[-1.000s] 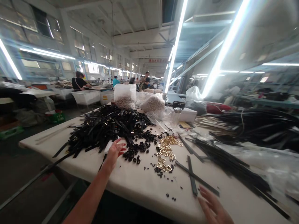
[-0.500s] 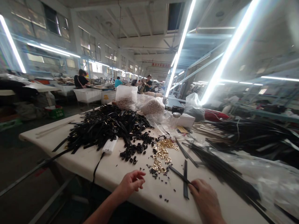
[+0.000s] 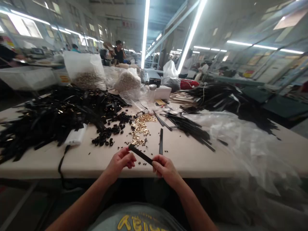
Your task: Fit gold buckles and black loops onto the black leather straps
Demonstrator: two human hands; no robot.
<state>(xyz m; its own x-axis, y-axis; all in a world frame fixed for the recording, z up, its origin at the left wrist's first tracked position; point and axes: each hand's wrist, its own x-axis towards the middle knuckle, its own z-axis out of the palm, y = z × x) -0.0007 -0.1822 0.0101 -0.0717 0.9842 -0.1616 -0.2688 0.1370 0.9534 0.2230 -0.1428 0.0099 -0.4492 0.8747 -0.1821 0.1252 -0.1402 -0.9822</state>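
Evidently early on this piece: left hand (image 3: pixel 120 162) and right hand (image 3: pixel 164 168) each pinch one end of a bare strap (image 3: pixel 141 154) over the table (image 3: pixel 192 157) edge. Buckles (image 3: pixel 141 126) and loops (image 3: pixel 108 136) lie loose beyond, seemingly not yet fitted.

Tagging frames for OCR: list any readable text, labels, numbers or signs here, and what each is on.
Nothing reads cleanly.
On the grey shirt: yellow lettering, cut off by the frame edge, unreadable.
On the far red banner: characters blurred.
A yellow label on a white bin: too blurred.
At right, a red-and-yellow sign: too small.
On the black strip pinched by the left hand and right hand: no print visible.
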